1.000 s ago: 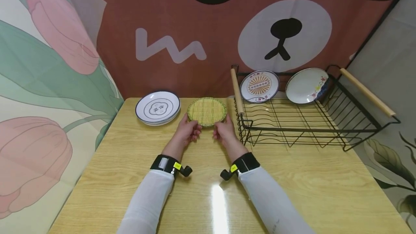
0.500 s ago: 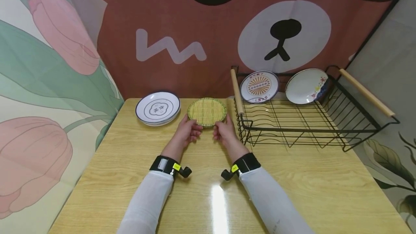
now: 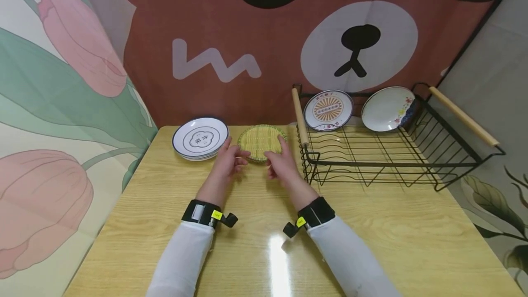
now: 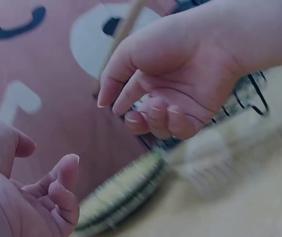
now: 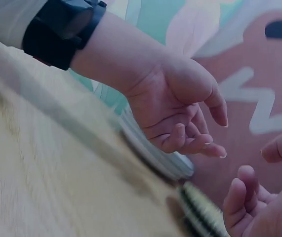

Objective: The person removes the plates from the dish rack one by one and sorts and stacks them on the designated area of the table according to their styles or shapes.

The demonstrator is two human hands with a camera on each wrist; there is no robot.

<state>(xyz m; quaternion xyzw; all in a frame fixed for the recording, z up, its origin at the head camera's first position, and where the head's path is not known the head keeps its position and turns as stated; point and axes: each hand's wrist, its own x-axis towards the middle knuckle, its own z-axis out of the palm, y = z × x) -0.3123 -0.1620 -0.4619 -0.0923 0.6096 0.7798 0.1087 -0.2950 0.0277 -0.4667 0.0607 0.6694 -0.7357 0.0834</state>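
A round, shallow woven bamboo tray (image 3: 259, 142) with a green rim lies near the back edge of the wooden table. My left hand (image 3: 226, 162) is at its near left, fingers loosely bent and holding nothing. On the other side, my right hand (image 3: 283, 163) hovers over the tray's near right part, its index finger extended and the other fingers loosely curled. The left wrist view shows a gap between the right hand (image 4: 165, 84) and the tray (image 4: 126, 195). In the right wrist view the left hand (image 5: 173, 108) is likewise free of it.
Left of the tray stands a stack of white plates (image 3: 200, 140) with blue rims. A black wire dish rack (image 3: 371, 165) with wooden handles is at the right, bearing a sunburst-patterned plate (image 3: 328, 110) and a floral plate (image 3: 387, 109). A printed cloth (image 3: 214, 13) hangs behind the table.
Both hands have let go of the bamboo tray's rim. The left hand has shifted left, and the right hand slightly inward over the tray. The tray stays in place.
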